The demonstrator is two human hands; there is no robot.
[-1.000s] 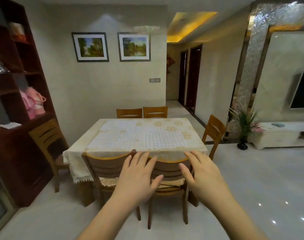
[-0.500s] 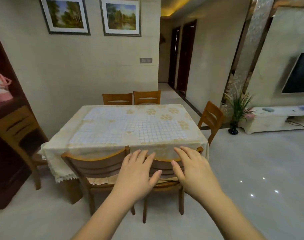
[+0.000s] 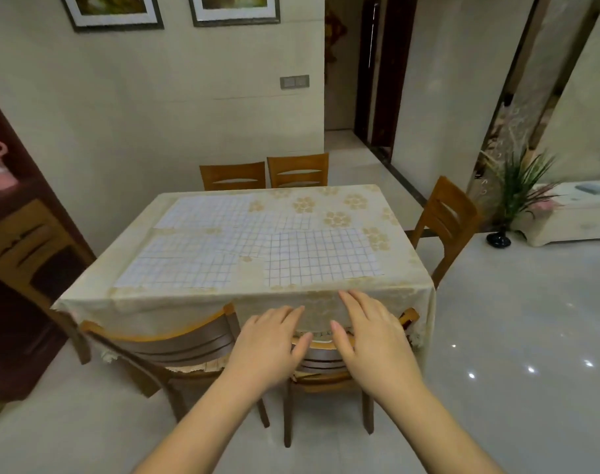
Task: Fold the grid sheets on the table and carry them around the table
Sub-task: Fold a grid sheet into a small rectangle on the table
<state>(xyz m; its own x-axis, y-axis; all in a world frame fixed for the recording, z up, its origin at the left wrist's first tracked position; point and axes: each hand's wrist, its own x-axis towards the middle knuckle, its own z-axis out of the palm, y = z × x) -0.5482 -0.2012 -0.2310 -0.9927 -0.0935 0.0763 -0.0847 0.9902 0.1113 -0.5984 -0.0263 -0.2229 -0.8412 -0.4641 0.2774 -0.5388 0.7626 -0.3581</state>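
Note:
Several white grid sheets lie flat and partly overlapping on the table (image 3: 418, 278), which wears a cream floral cloth. The nearest right grid sheet (image 3: 321, 256) has dark lines; a fainter left grid sheet (image 3: 182, 265) lies beside it, and a far grid sheet (image 3: 206, 212) sits toward the back left. My left hand (image 3: 268, 347) and my right hand (image 3: 367, 336) reach forward, palms down, fingers apart, holding nothing. Both hover in front of the table's near edge, above the near chairs, short of the sheets.
Two wooden chairs (image 3: 168, 350) are tucked in at the near side, two chairs (image 3: 264, 172) at the far side, one chair (image 3: 445, 217) on the right. A dark shelf unit (image 3: 15, 268) stands left. A potted plant (image 3: 517, 196) and white TV stand (image 3: 579, 217) are right. Glossy floor lies to the right.
The table has drawn closer and the view has tilted down. Both hands have stayed spread and empty, now reaching the table's near edge.

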